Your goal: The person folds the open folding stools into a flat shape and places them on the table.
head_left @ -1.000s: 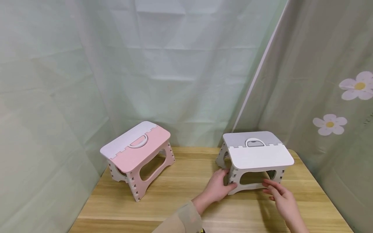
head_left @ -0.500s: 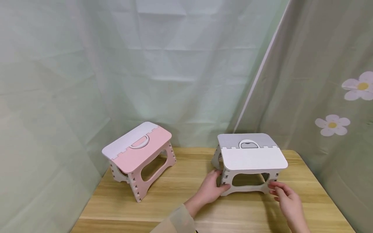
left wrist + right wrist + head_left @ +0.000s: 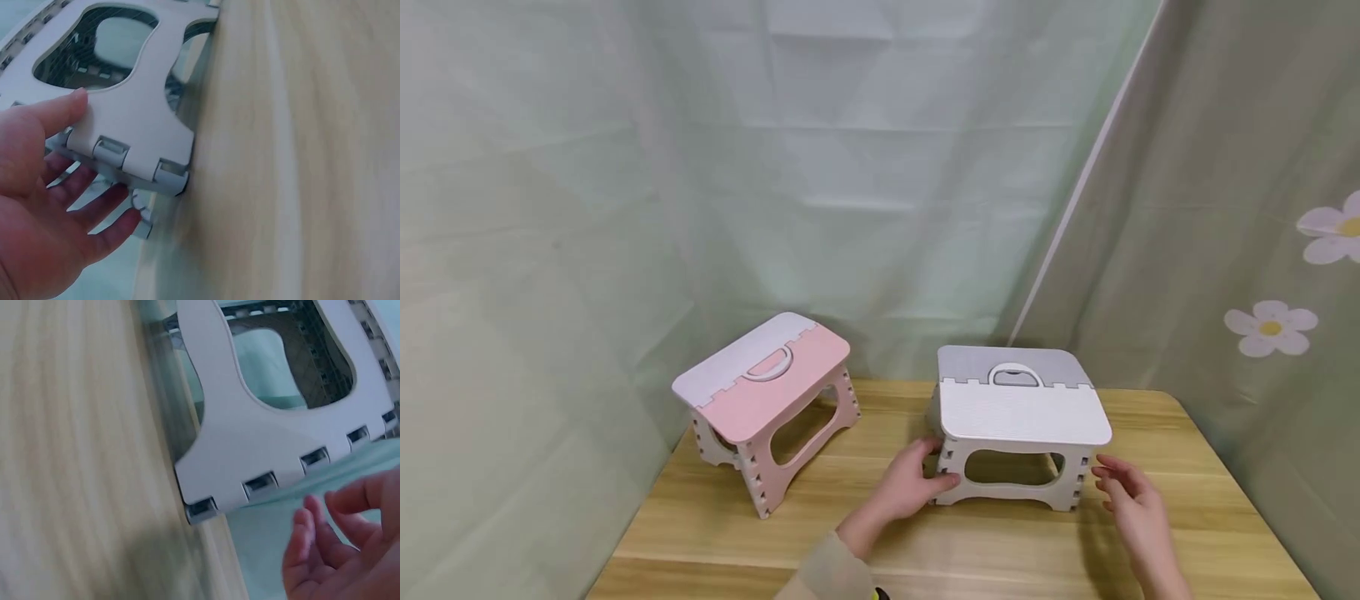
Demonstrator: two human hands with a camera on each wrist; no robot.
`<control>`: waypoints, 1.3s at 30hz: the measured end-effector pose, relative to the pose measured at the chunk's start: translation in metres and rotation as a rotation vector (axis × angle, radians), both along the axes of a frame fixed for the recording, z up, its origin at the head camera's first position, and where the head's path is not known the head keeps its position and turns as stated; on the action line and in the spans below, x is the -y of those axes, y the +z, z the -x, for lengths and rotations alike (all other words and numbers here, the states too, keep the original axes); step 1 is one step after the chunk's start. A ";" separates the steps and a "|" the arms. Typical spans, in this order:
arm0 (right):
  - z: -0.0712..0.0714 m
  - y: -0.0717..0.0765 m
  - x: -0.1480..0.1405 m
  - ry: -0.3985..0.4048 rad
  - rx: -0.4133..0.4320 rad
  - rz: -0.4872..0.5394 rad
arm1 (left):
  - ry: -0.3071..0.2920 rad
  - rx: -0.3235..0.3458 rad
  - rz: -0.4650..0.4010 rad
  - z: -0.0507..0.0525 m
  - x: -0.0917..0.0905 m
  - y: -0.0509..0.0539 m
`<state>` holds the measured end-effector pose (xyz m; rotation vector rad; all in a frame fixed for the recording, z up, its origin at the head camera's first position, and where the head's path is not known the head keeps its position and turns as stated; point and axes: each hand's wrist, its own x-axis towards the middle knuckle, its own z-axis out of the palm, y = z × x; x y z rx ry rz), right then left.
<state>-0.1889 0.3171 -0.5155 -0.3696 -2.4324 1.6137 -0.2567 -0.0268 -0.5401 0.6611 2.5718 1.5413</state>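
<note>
Pink stool (image 3: 767, 400) and grey-white stool (image 3: 1022, 417) stand unfolded (2 upright); handling the latter seems unfinished. Left hand (image 3: 904, 485) pinches its leg (image 3: 115, 122); right hand (image 3: 1133, 502), loosely curled, holds nothing.

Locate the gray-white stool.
In the head view, the gray-white stool stands on the table, right of the pink stool, between the left hand and right hand.

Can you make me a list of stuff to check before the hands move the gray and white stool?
1. Left hand gripping the gray-and-white stool: ok.
2. Right hand holding it too: not ok, it's beside the stool, apart from it.
3. Stool legs unfolded: ok.
4. Legs locked tight: cannot tell.
5. Pink-and-white stool not touching it: ok, there's bare table between them.
</note>
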 end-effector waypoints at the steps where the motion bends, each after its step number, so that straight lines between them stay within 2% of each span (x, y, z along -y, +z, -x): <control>1: 0.001 0.000 0.001 0.039 -0.011 -0.003 | -0.003 0.007 0.000 0.001 0.004 0.001; 4: 0.005 -0.002 0.003 0.175 -0.017 0.003 | -0.009 0.038 -0.008 0.002 0.017 0.001; 9: 0.008 -0.007 0.010 0.387 0.046 0.043 | -0.025 0.080 -0.065 0.001 0.037 0.001; 13: 0.011 -0.010 0.015 0.475 0.070 0.017 | -0.026 0.103 -0.094 0.001 0.049 0.003; 20: 0.009 -0.011 0.017 0.525 0.080 0.002 | -0.025 0.126 -0.085 0.001 0.061 0.004; 27: 0.015 -0.021 0.025 0.606 0.053 -0.002 | -0.025 0.106 -0.060 0.003 0.075 0.004; 31: 0.017 -0.024 0.030 0.581 0.052 -0.003 | -0.044 0.131 -0.081 0.003 0.082 0.004; 35: 0.017 -0.025 0.033 0.540 0.058 -0.010 | -0.104 0.193 -0.124 0.005 0.085 0.004; 39: 0.019 -0.025 0.035 0.517 0.064 -0.023 | -0.156 0.232 -0.074 0.004 0.083 0.007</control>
